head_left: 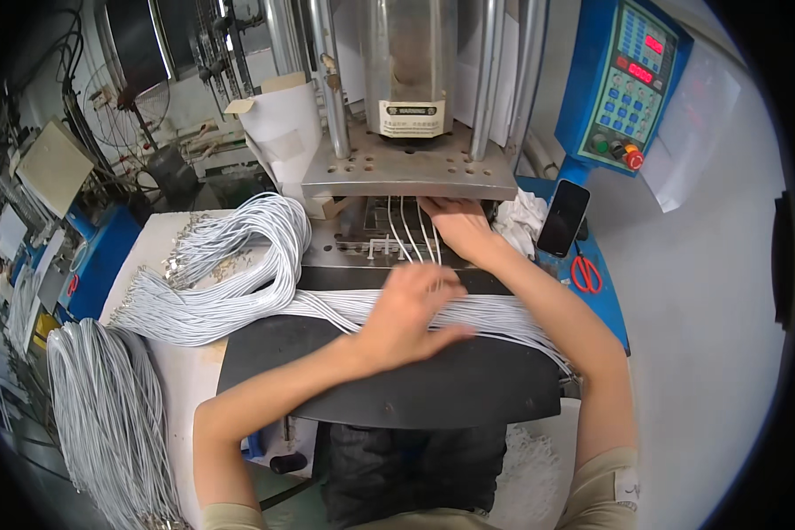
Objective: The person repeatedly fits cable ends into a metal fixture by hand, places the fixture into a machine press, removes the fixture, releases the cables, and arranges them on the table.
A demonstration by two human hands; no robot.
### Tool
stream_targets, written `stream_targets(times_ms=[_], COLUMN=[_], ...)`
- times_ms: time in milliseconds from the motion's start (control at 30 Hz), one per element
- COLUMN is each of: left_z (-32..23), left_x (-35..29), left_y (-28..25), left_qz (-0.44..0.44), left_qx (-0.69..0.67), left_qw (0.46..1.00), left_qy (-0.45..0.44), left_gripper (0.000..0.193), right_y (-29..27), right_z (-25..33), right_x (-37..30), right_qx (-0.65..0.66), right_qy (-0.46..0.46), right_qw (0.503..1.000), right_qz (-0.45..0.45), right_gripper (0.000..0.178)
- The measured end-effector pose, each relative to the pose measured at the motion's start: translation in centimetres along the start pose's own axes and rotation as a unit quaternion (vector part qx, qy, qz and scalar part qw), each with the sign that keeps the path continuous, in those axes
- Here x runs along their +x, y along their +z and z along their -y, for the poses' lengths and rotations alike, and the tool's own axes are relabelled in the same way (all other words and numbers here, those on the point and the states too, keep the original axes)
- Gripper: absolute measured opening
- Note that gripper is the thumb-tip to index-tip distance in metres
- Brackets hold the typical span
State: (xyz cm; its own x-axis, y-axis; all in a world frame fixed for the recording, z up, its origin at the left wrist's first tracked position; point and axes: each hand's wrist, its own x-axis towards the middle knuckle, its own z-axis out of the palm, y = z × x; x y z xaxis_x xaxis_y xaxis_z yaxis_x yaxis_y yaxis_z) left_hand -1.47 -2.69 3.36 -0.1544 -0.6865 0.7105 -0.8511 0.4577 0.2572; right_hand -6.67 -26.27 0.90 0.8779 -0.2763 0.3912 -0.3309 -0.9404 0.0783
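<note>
My left hand (408, 311), slightly blurred, is over a bundle of white cables (336, 305) that lies across a black board (389, 380). Its thumb stands apart from the fingers, and I see nothing gripped between them. Several single white cables (397, 231) run from by this hand up into a metal mould fixture (375, 247). My right hand (458, 228) reaches under the thick steel plate (406, 179) of a press, beside those cables. The plate and its shadow hide the right fingertips, so what they touch does not show.
Coiled white cables (283, 238) lie at the left, and a grey-white bundle (106, 406) hangs over the table's left edge. On the right are a white cloth (521, 219), a phone (564, 218), red-handled scissors (585, 274) and a blue control panel (627, 84). Steel columns (329, 79) flank the press.
</note>
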Motion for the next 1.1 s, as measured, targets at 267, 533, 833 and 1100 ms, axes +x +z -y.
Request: stream_targets(times_ms=[267,533,833,1100], left_z=[-9.8,-6.5,-6.9,-7.0], left_x=[-15.8,-26.6,-25.9,-25.7], left_y=[-3.3,-7.1,-7.1,-7.3], left_qz=[0.159,0.043,-0.003,0.009], left_qx=[-0.108,-0.288,-0.333,-0.347], left_qw=[0.971,0.679,0.580,0.559], left_qy=[0.142,-0.674,-0.744,-0.753], left_gripper=[0.033,0.038,0.048,0.048], right_y=[-7.8,-11.1,-10.5,-10.4], right_z=[9.0,10.3,10.6,10.6], right_x=[-15.2,-26.3,-26.5,-26.7], right_qx=[0.190,0.006,-0.012,0.002], right_qy=[-0.110,-0.087,-0.089,-0.084], right_qw=[0.973,0.981,0.986,0.986], right_qz=[0.071,0.176,0.141,0.146], right_gripper=[0.070,0.077,0.080,0.090])
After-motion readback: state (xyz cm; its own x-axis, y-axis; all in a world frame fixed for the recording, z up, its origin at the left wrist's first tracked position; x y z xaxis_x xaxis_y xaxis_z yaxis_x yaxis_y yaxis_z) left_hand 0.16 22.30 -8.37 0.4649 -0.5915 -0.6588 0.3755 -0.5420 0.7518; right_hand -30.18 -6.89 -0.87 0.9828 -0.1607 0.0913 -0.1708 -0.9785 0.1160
